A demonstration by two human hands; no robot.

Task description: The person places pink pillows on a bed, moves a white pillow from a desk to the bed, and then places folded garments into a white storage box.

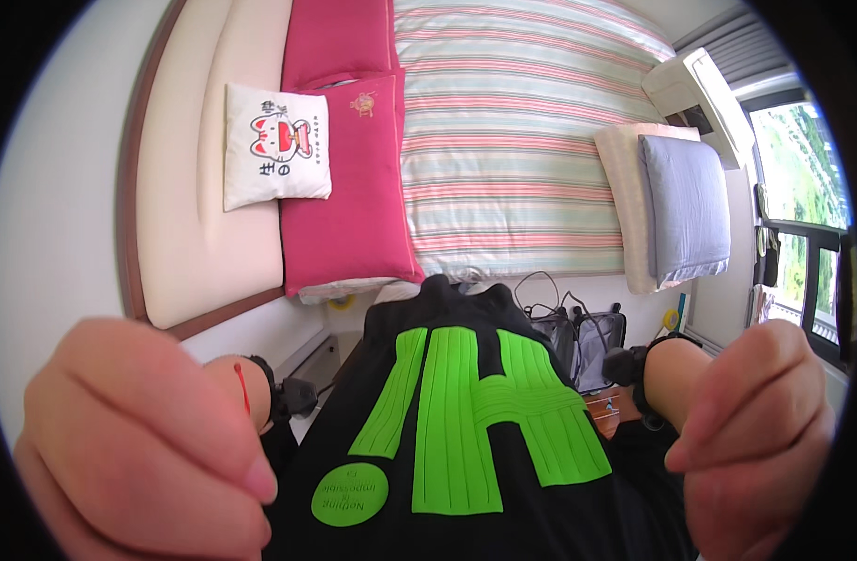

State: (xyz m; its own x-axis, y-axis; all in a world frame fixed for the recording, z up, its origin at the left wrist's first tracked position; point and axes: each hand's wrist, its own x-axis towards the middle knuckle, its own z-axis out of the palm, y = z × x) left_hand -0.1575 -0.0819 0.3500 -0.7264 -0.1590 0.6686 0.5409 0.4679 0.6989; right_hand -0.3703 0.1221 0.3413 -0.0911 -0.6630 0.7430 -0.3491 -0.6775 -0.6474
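Holds left hand [148,449] and right hand [756,439] curled closed — with nothing showing in either — raised close up, apparently set wide to clear the black shirt [457,421] between and beneath, with the striped bed [513,140] beyond.

Free room over shirt [457,430] (bed [513,140] beyond)

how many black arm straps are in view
2: the left strap on the left forearm, the right strap on the right forearm.
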